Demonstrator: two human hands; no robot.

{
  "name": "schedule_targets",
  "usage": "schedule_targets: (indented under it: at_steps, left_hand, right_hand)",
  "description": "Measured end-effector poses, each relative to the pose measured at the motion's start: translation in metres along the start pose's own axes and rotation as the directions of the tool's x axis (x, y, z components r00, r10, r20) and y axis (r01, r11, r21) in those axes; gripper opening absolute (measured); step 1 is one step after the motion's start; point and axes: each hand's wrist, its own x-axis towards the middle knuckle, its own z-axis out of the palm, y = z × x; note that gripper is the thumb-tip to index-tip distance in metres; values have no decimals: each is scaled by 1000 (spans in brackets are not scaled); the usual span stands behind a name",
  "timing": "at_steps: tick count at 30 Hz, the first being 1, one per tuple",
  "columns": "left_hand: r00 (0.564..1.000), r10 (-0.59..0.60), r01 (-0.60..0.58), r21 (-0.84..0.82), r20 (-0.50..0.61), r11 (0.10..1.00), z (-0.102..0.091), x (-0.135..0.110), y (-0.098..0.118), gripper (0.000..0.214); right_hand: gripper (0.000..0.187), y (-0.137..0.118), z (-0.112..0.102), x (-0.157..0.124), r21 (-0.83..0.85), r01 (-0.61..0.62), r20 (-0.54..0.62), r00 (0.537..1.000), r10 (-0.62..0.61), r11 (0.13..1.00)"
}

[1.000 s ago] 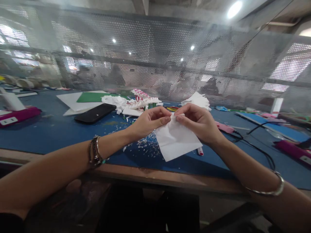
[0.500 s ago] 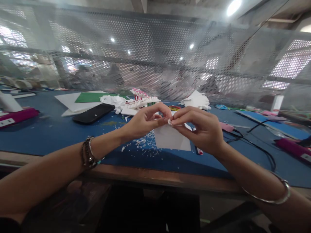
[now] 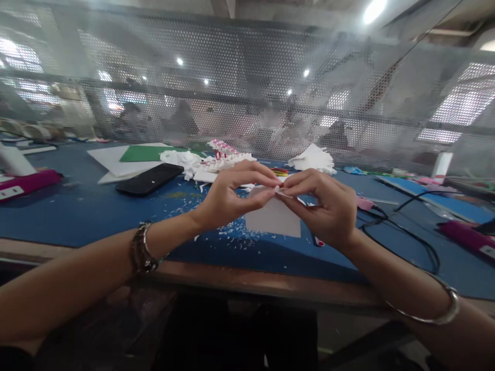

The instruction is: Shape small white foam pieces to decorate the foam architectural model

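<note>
My left hand and my right hand meet fingertip to fingertip above the table. Between them they pinch a small white piece, perhaps paper; its exact shape is mostly covered by the fingers. Thumb and forefinger of each hand are pressed together on it. Below the hands lies a white sheet on the blue table top. White scraps are scattered to its left. A pen-like item with a red and white end shows partly under my right hand.
A black phone lies left, beside white sheets and a green sheet. Behind the hands are crumpled white paper, a red-and-white paper model and a white stack. Black cables loop at right. A perforated metal screen stands behind.
Both hands' fingertips have shifted slightly right and up with the small white piece. My left fingers are stretched a little straighter, and the pinch continues.
</note>
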Motion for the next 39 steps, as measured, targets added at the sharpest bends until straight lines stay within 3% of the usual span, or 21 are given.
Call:
schedule_targets:
  at_steps: [10,18,25,29,34,39]
  left_hand:
    - [987,-123,142,-213,101,967,-2,3,-5,9]
    - [953,-286,302,-236,102,924,-3,7,-1,9]
    - [899,-426,434,-315,97,844,1,4,0,14]
    - [897,-423,441,-328,131,835,1,5,2,12]
    - [923,-355,384,-390,147,837,3,5,1,13]
    - [916,-367,400,-436,162,806,3,4,-2,21]
  right_hand:
    - [12,2,-2,1,12,-27,32,999,27,1000]
    - [7,1,-3,2,180,-282,104,958,266,942]
    - [11,2,0,3,282,-369,124,929,348,886]
    - [12,4,1,2,287,-379,129,926,356,880]
    - [10,7,3,0,280,-384,108,923,369,880]
    - [8,7,4,0,285,-429,133,903,408,857]
